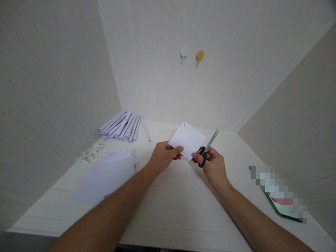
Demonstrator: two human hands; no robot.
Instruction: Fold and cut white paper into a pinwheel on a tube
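Note:
A white piece of paper (189, 138), with crease lines meeting near its top corner, is held up above the table between both hands. My left hand (168, 154) pinches its left corner, thumb on top. At the lower right edge, my right hand (213, 162) grips the paper between thumb and fingers. Scissors (207, 148) with black handles hang in that same right hand, a finger apparently through a loop. Their metal blades point up and to the right, away from the paper.
Several rolled paper tubes (123, 126) lie at the back left, with one apart (146, 130). Paper sheets (110, 176) and small white flowers (93, 152) are on the left. A pixelated flat object (278, 196) lies right. Two hooks (200, 55) are on the back wall.

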